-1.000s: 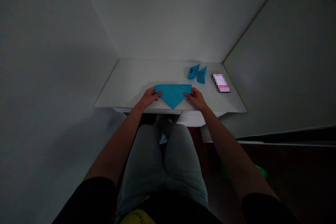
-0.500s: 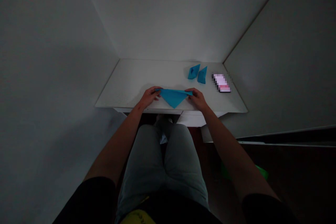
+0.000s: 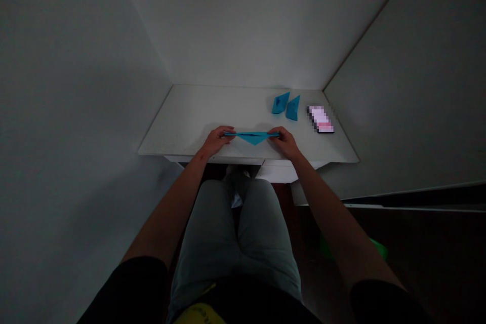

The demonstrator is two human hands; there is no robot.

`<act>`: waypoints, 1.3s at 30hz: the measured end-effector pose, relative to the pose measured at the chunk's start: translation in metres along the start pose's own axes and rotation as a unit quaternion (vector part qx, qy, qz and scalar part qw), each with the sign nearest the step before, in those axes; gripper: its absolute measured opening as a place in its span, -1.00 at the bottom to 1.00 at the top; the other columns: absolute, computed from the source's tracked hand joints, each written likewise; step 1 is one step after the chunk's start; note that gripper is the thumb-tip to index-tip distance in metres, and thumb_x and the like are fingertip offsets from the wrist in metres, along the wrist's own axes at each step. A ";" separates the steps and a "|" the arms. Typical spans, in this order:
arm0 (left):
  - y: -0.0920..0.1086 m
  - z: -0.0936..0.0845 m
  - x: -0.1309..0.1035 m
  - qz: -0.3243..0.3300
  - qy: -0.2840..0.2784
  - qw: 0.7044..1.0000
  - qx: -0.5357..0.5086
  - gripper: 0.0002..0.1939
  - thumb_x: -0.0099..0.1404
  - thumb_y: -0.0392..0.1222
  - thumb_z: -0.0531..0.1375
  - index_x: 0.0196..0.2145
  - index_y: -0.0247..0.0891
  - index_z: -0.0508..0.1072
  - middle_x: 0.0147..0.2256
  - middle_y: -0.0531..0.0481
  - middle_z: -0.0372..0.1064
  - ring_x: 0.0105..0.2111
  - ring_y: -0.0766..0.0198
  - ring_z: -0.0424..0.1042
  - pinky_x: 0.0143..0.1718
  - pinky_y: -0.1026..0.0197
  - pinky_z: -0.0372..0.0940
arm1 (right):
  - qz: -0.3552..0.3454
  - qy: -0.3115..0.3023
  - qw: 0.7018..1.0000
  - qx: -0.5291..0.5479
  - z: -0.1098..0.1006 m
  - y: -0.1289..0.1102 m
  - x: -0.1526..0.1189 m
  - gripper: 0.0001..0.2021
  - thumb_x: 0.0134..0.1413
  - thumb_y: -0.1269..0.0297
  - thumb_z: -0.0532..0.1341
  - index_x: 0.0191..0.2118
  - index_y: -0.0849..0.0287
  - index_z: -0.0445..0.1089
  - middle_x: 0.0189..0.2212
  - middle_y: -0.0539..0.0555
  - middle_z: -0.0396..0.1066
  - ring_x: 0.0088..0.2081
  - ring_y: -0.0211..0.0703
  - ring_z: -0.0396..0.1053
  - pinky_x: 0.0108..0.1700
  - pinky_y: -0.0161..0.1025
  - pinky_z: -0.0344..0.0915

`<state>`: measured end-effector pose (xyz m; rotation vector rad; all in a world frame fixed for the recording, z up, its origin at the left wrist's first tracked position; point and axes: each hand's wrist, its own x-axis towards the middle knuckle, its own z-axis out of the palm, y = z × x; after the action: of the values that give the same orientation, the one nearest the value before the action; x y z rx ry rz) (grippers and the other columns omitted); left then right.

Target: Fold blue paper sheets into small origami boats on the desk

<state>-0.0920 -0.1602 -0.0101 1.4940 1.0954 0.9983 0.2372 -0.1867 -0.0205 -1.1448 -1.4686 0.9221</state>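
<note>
A folded sheet of blue paper (image 3: 253, 138) is stretched between my two hands above the front part of the white desk (image 3: 205, 106). It looks narrow, with a long straight edge and a shallow point toward me. My left hand (image 3: 218, 140) pinches its left end between thumb and fingers. At the right end, my right hand (image 3: 284, 142) grips the paper the same way. Both tips of the paper are partly covered by my fingers.
Two folded blue paper pieces (image 3: 280, 103) (image 3: 292, 109) stand toward the back right of the desk. Right of them lies a phone (image 3: 321, 119) with a blurred, lit screen. Walls enclose the desk at the back and sides. A drawer front (image 3: 276, 172) sits below its front edge.
The blue paper has tipped in my hands, so its downward triangle now looks much shallower and the sheet narrower. Both hands keep nearly the same places and their hold.
</note>
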 end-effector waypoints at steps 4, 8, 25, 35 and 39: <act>0.001 0.001 0.000 -0.023 0.003 1.000 -0.003 -0.70 0.26 -0.03 0.44 -0.18 -0.25 0.51 -0.15 -0.11 0.63 -0.20 0.23 0.59 -0.25 0.24 0.49 | 0.020 -0.017 1.000 0.013 0.002 0.000 -0.001 -0.49 -0.02 -0.27 0.51 -0.22 0.03 0.47 -0.35 0.01 0.53 -0.29 -0.10 0.45 -0.18 -0.13 0.45; 0.002 0.005 0.000 -0.028 0.026 0.999 -0.021 -0.63 0.28 0.00 0.44 -0.16 -0.20 0.39 -0.28 -0.01 0.59 -0.33 0.28 0.59 -0.33 0.28 0.43 | 0.046 -0.021 0.998 0.029 0.004 -0.001 0.000 -0.40 -0.04 -0.38 0.48 -0.17 0.02 0.41 -0.42 -0.01 0.56 -0.41 -0.15 0.43 -0.27 -0.15 0.45; 0.000 0.008 -0.001 -0.020 0.045 0.999 0.009 -0.59 0.30 0.00 0.45 0.01 -0.28 0.62 -0.31 -0.07 0.60 -0.34 0.26 0.58 -0.33 0.24 0.49 | 0.037 0.014 0.999 -0.028 0.000 0.000 -0.003 -0.49 0.00 -0.23 0.51 -0.08 0.05 0.58 -0.57 -0.09 0.36 -0.51 -0.20 0.25 -0.47 -0.24 0.17; 0.002 0.007 -0.005 -0.013 0.050 0.995 0.084 -0.48 0.39 -0.06 0.39 0.23 -0.29 0.62 -0.41 -0.01 0.61 -0.43 0.26 0.56 -0.26 0.20 0.51 | 0.044 0.019 0.998 -0.046 0.002 -0.004 -0.004 -0.47 0.05 -0.18 0.48 0.00 0.10 0.59 -0.59 -0.09 0.38 -0.53 -0.22 0.25 -0.46 -0.24 0.18; 0.002 0.008 -0.006 0.007 0.042 0.992 0.121 -0.45 0.35 0.01 0.42 0.22 -0.26 0.64 -0.37 0.00 0.63 -0.42 0.26 0.55 -0.23 0.19 0.50 | 0.055 0.029 0.996 -0.062 0.003 -0.003 -0.005 -0.42 0.03 -0.21 0.47 0.03 0.12 0.60 -0.62 -0.11 0.33 -0.56 -0.23 0.21 -0.48 -0.25 0.12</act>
<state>-0.0859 -0.1682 -0.0100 1.6675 1.3060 0.9723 0.2336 -0.1918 -0.0197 -1.3431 -1.4433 0.8753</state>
